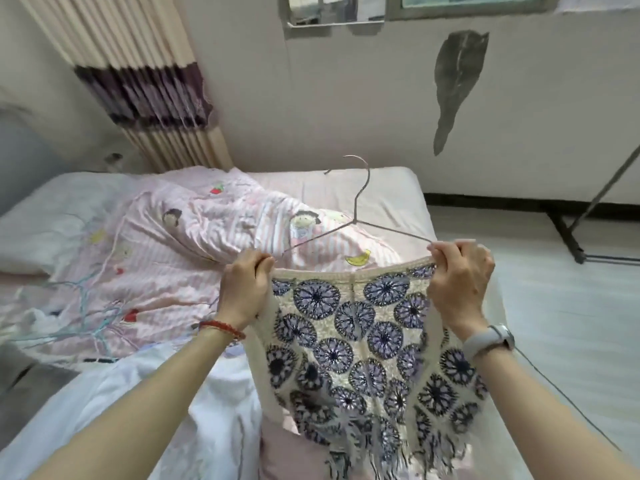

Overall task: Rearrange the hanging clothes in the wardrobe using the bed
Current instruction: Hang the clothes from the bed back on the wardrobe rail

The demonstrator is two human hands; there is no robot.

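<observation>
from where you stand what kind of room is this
Most likely a bedroom. A bed fills the view, a pink cartoon quilt is bunched on it, and a curtain hangs in the corner. Both hands hold a crochet top on a wire hanger above it.

A cream knitted top point(360, 344) with round purple and dark flower shapes hangs down in the air between the two hands. Its top edge is stretched flat, and the fingers point(265, 263) of the left hand pinch one corner while the fingers point(438, 252) of the right hand pinch the other. Thready fringe dangles at its bottom. A thin metal hanger point(356, 216) pokes up just above the fingers, hook on top, its two arms reaching down toward them. The bed point(398, 188) lies below and beyond the fingers.
</observation>
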